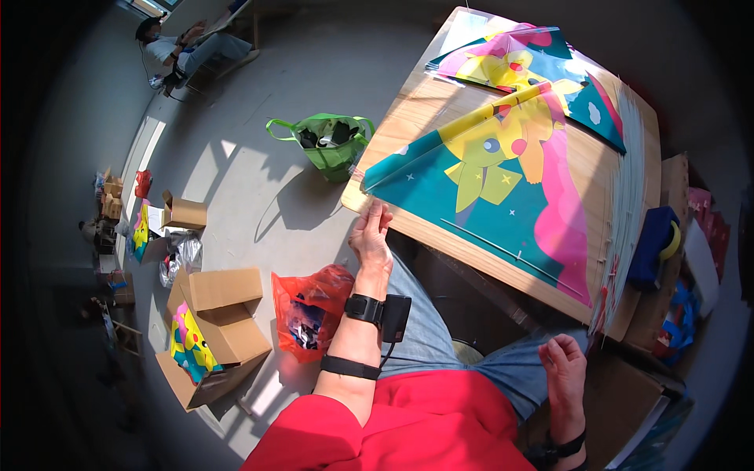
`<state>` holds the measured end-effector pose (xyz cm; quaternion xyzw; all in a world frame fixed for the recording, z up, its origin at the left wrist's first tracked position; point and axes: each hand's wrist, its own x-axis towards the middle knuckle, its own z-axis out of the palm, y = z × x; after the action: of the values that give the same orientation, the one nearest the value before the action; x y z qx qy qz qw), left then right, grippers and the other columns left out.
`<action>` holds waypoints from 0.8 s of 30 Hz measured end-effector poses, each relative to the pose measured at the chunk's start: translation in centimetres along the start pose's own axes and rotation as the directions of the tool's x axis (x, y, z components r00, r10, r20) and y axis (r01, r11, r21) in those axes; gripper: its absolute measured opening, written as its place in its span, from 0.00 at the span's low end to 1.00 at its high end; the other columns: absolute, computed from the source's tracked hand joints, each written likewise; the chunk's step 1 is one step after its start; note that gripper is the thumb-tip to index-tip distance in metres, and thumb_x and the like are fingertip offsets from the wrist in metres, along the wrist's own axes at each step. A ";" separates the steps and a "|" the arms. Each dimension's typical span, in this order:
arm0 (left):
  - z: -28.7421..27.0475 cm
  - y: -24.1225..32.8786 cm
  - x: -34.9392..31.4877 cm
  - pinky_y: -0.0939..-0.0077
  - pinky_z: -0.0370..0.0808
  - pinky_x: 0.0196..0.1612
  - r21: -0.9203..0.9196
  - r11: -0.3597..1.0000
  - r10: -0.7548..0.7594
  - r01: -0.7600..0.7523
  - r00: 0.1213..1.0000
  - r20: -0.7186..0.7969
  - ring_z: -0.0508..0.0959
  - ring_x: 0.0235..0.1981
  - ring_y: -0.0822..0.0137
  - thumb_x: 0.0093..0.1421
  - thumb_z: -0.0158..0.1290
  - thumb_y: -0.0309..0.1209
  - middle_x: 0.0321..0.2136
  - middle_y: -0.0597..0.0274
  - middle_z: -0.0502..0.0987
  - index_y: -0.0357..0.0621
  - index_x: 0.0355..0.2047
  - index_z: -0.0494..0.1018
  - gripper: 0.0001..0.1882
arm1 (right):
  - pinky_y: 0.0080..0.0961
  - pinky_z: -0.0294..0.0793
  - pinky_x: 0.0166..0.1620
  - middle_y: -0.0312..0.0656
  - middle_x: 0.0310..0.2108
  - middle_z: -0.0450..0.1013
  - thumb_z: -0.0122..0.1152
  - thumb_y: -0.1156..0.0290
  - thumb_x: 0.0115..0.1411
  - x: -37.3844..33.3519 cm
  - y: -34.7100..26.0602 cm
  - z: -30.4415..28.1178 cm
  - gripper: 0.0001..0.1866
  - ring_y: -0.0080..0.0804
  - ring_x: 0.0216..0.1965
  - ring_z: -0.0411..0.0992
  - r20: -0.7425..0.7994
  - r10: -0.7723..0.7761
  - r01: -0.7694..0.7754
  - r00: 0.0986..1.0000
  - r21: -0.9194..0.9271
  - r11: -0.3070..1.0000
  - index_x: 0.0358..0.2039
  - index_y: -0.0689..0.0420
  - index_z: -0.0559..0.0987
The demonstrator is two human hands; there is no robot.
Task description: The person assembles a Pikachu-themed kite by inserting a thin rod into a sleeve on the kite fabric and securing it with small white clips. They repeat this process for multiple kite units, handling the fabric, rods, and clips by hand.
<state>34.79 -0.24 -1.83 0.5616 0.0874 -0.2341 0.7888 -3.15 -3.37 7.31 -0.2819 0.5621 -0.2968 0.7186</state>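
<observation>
A triangular kite sail (479, 200), dark green and pink with a yellow cartoon figure, lies on the wooden table (408, 98). Thin white rods (488, 242) rest along its near side. Just off the table's left front corner is my left hand (372, 239), its fingers pinched close to the sail's left tip. Whether it touches the tip or holds something small cannot be made out. Over my right thigh, off the table's near edge, my right hand (563, 373) is raised with fingers curled together. Anything inside it is hidden.
More printed sails (514, 59) lie at the table's far end. A bundle of thin rods (626, 188) runs along its right edge. A green bag (334, 149), a red plastic bag (310, 310) and an open cardboard box (228, 322) stand left. A person (192, 55) sits far off.
</observation>
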 end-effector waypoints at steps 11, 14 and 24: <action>1.2 -0.7 -1.3 0.81 0.71 0.39 0.116 0.993 -0.032 0.027 0.999 0.038 0.77 0.30 0.75 0.57 0.62 0.38 0.29 0.67 0.79 0.44 0.34 0.78 0.12 | 0.22 0.75 0.44 0.33 0.31 0.71 0.59 0.77 0.62 0.1 0.3 -2.3 0.04 0.22 0.33 0.73 -0.057 0.015 -0.016 0.998 -0.021 1.000 0.36 0.56 0.73; 1.2 -0.3 -1.6 0.84 0.70 0.37 0.159 0.985 -0.076 0.067 0.996 0.051 0.77 0.30 0.78 0.56 0.63 0.43 0.30 0.72 0.77 0.51 0.36 0.76 0.14 | 0.20 0.74 0.43 0.32 0.31 0.71 0.59 0.76 0.62 -0.1 0.1 -2.3 0.04 0.21 0.33 0.72 -0.048 0.005 -0.009 0.999 -0.071 0.997 0.36 0.55 0.73; 0.5 1.3 -2.4 0.74 0.66 0.45 -0.197 0.934 -0.241 0.299 0.932 0.272 0.73 0.40 0.77 0.58 0.61 0.41 0.34 0.77 0.75 0.54 0.36 0.74 0.11 | 0.18 0.69 0.48 0.32 0.37 0.69 0.56 0.74 0.65 1.5 -1.1 -2.4 0.05 0.18 0.39 0.69 -0.044 -0.146 0.139 0.988 -0.131 0.981 0.41 0.56 0.73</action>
<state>33.24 0.32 0.40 0.4135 0.0939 -0.3961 0.8144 -5.35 -5.41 6.68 -0.3589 0.5774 -0.3185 0.6606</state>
